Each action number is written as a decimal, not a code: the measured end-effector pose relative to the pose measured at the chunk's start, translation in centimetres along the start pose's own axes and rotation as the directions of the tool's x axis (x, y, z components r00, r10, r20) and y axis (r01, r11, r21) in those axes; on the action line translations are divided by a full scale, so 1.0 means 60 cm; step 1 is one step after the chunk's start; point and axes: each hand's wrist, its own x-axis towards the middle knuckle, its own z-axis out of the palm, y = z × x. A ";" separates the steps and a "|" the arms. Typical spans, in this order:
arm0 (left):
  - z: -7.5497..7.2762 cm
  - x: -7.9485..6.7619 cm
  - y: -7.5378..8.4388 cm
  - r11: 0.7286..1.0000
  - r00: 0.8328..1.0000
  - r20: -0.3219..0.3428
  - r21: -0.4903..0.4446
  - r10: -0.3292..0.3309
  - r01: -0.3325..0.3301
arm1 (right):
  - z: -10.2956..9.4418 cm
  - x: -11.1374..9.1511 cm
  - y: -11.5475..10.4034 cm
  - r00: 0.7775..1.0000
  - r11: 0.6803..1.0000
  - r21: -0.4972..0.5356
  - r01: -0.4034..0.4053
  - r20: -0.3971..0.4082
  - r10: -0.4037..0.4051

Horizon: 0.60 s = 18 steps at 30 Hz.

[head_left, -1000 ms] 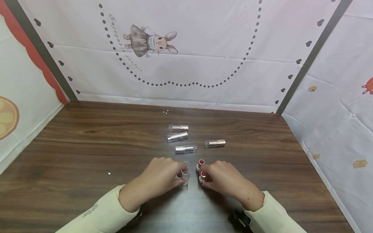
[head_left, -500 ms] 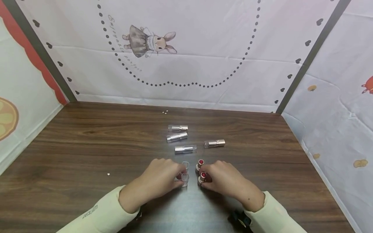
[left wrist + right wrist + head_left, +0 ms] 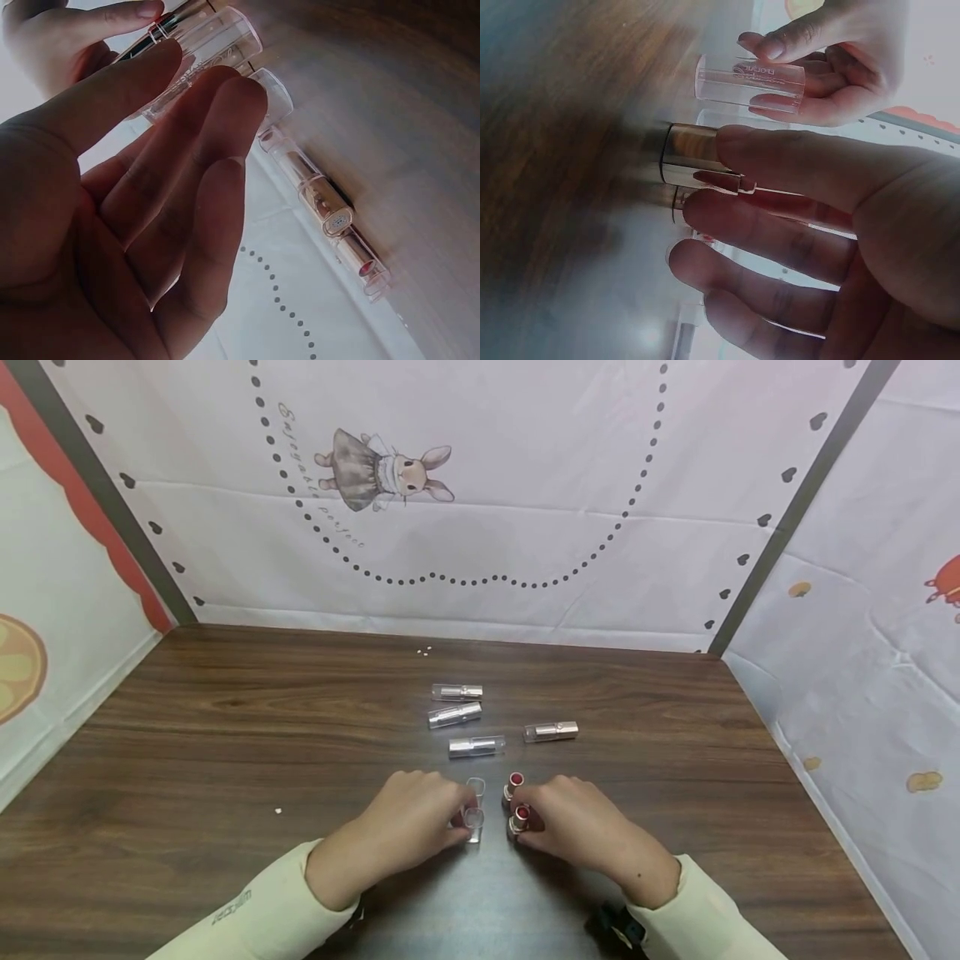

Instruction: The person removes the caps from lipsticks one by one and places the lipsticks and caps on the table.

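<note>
Two clear lipstick caps stand upright in the head view at my left hand [image 3: 408, 818]. Its thumb and fingers pinch the nearer cap [image 3: 474, 825]; the farther cap [image 3: 476, 787] is at the fingertips. Facing them, my right hand [image 3: 573, 822] pinches the nearer uncapped lipstick [image 3: 519, 820] by its base. A second uncapped lipstick [image 3: 513, 783] stands just behind, by the fingers. Both show red tips upward. In the right wrist view the thumb lies along the shiny gold base [image 3: 690, 154]. Between caps and lipsticks is a narrow gap.
Several capped lipsticks lie farther back: one at the rear [image 3: 457, 692], an angled one [image 3: 455, 715], a nearer one [image 3: 477, 746], and one to the right [image 3: 551, 732]. White specks [image 3: 425, 652] dot the wooden table [image 3: 225, 727]. Printed cloth walls [image 3: 525, 460] enclose it.
</note>
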 end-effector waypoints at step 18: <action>0.004 -0.007 -0.003 1.000 1.000 -0.030 -0.025 0.006 -0.007 | -0.064 -0.015 0.020 0.982 0.995 0.006 -0.100 -0.158 0.099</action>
